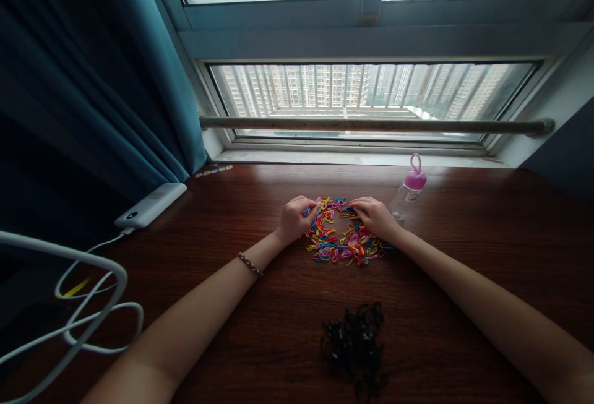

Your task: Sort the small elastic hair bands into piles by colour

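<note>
Small bright elastic bands [327, 246], in red, pink, yellow, blue and green, lie in a loose ring on the brown wooden table. At the ring's upper left, my left hand [297, 215] has its fingers curled and the thumb against them; anything held there is too small to make out. My right hand [374, 215] rests over the upper right of the ring, fingers stretched toward the middle and touching the bands. Nearer to me is a separate heap of black bands [355, 345], touched by neither hand.
Just behind my right hand stands a clear bottle [407, 197] with a pink lid. A white power bank [151, 205] with a cable sits at the left by the blue curtain [116, 70]. White tubing [116, 274] loops at lower left. A metal rail [371, 124] crosses the window.
</note>
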{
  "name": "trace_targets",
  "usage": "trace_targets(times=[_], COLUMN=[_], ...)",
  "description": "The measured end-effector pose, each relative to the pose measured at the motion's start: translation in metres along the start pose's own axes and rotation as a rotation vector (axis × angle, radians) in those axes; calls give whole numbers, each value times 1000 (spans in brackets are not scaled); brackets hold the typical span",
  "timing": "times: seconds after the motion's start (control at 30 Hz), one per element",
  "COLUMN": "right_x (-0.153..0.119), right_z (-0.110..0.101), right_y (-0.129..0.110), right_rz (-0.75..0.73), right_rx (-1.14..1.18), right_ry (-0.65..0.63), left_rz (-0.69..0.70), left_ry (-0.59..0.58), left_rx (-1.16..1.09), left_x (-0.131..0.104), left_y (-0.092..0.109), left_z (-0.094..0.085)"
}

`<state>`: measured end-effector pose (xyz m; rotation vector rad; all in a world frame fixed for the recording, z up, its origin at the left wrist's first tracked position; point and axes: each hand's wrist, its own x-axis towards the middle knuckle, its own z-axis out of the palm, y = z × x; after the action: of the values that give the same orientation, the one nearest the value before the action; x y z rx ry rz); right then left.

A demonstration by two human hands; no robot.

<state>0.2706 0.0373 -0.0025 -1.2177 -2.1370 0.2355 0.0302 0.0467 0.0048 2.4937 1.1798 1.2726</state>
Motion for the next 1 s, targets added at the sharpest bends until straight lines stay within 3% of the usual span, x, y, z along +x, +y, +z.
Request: trace_targets(times=[0.3, 0.47, 0.77, 1.0], right_x=[-1, 3, 13, 17], right_z=[4, -3, -33, -55], right_y=[4, 3, -5, -19], right_rz=[101, 163, 185, 218], right_rx=[28, 215, 245, 202], right_ry=[67, 126, -39, -68], left_rz=[83, 100, 107, 100], left_ry=[-5, -8, -15, -10], left_rx=[6, 8, 7, 5], left_x=[0, 0, 0, 0], left_y=[-1, -2, -1, 0], left_z=[3, 4, 4, 5])
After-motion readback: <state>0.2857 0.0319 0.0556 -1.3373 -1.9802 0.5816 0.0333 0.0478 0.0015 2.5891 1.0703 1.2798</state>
